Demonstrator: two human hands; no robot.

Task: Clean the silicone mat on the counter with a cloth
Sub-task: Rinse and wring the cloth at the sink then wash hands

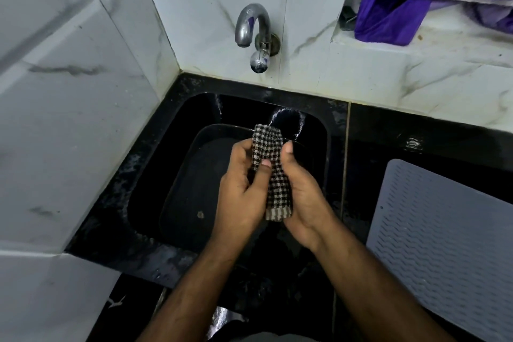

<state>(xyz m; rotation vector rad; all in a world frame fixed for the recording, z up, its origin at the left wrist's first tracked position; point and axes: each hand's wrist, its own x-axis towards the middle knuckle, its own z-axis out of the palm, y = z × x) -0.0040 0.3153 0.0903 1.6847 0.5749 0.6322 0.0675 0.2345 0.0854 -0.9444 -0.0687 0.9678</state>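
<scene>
A checked black-and-white cloth, folded into a long strip, is held upright over the black sink. My left hand grips its left side with the thumb across the front. My right hand grips its right side, thumb up along the edge. The grey ribbed silicone mat lies flat on the black counter to the right of the sink, apart from both hands.
A chrome tap sticks out of the white tiled wall above the sink; no water runs from it. A dark basin sits inside the sink. Purple fabric hangs over the ledge at the upper right.
</scene>
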